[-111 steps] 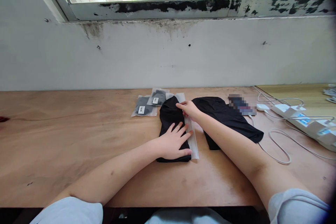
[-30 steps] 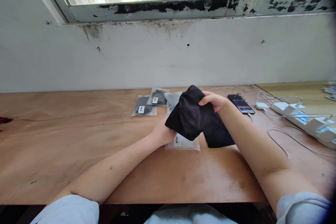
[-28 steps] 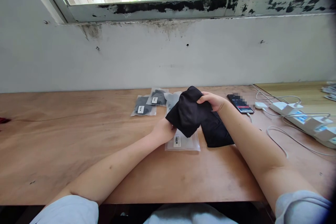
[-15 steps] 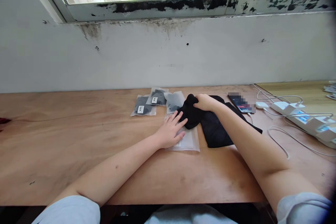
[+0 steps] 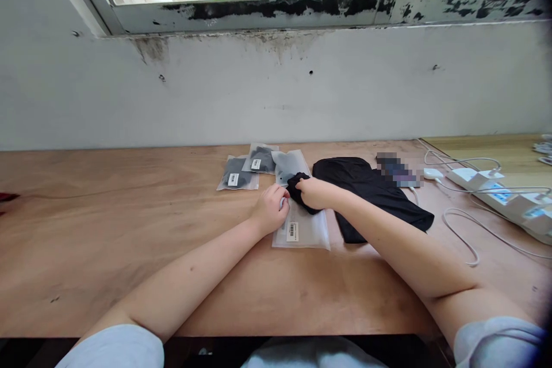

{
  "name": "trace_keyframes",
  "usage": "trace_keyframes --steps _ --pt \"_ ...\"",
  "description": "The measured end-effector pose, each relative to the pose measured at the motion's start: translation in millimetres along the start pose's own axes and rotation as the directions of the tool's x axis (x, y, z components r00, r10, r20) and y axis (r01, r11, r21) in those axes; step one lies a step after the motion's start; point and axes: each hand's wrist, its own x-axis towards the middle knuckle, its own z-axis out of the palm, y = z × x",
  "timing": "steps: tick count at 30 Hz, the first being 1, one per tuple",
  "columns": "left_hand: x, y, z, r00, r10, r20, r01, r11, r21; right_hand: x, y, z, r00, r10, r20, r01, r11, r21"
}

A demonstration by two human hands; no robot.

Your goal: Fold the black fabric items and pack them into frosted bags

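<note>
My right hand [image 5: 317, 193] is closed around a bunched black cloth [image 5: 298, 185], held over the upper part of a clear plastic bag [image 5: 310, 233] with a barcode label. To its left, my left hand [image 5: 271, 210] has its fingers curled at the bag's upper left edge, a bit of pale plastic showing by the thumb. Whether the cloth is inside the bag's mouth or on top of it, I cannot tell. A larger black garment [image 5: 357, 184] lies spread on the table, partly under my right forearm.
Behind the hands lie a frosted bag [image 5: 284, 164] with dark contents and two labelled bags, one in front [image 5: 239, 175] and one behind [image 5: 263, 155]. At right are a phone [image 5: 399, 175], white cables and a power strip [image 5: 495, 190]. A wall with a window stands behind the table.
My right hand has brought the black cloth left and down over the plastic bag, away from the larger garment. My left hand has gone from spread flat to curled at the bag's edge.
</note>
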Motion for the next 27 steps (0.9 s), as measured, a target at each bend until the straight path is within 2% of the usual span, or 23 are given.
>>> trace_keyframes --steps 4,7,11,14,17,18,19,20,22,24,25,27 --pt "-0.7 3.8 0.3 0.998 0.060 0.034 -0.062 0.997 0.042 5.0 30.7 -19.2 0.978 0.184 -0.096 -0.187 0.982 -0.028" --pt "-1.0 7.8 -1.4 0.989 0.110 0.103 -0.117 0.991 0.061 8.7 46.8 -15.8 0.971 0.239 -0.013 -0.239 0.971 -0.004" --pt "-0.5 11.8 -2.3 0.951 0.202 0.236 -0.228 0.970 0.086 12.6 52.3 -5.5 0.971 0.227 0.073 -0.231 0.972 0.053" --pt "-1.4 14.6 0.2 0.942 0.190 0.277 -0.245 0.953 0.177 11.5 51.1 -5.6 0.974 0.214 0.078 -0.224 0.962 0.156" --pt "-2.8 16.4 2.8 0.942 0.173 0.287 -0.250 0.932 0.261 5.5 53.3 -8.1 0.992 0.088 0.091 -0.115 0.927 0.358" --pt "-3.1 16.8 3.3 0.940 0.176 0.293 -0.259 0.926 0.275 2.9 55.5 -7.8 0.994 0.027 0.103 -0.073 0.877 0.475" --pt "-3.4 17.2 3.6 0.937 0.180 0.299 -0.268 0.921 0.284 0.4 58.5 -6.4 0.994 -0.023 0.108 -0.049 0.789 0.613" --pt "-3.6 17.6 3.7 0.935 0.182 0.304 -0.274 0.917 0.291 -1.7 62.1 -4.0 0.993 -0.047 0.105 -0.048 0.661 0.749" --pt "-4.2 19.1 3.6 0.935 0.173 0.310 -0.269 0.915 0.301 -4.4 71.1 3.4 0.996 -0.009 0.087 -0.079 0.336 0.939" --pt "-5.2 21.5 3.5 0.941 0.140 0.308 -0.237 0.923 0.302 -4.6 81.4 12.0 0.993 0.082 0.086 -0.091 0.054 0.994" --pt "-5.9 22.8 3.5 0.944 0.121 0.307 -0.216 0.929 0.299 -4.0 86.4 16.0 0.989 0.120 0.091 -0.085 -0.050 0.995" --pt "-7.4 25.0 3.7 0.944 0.092 0.316 -0.186 0.942 0.280 -1.9 95.2 21.8 0.980 0.172 0.098 -0.062 -0.202 0.977"
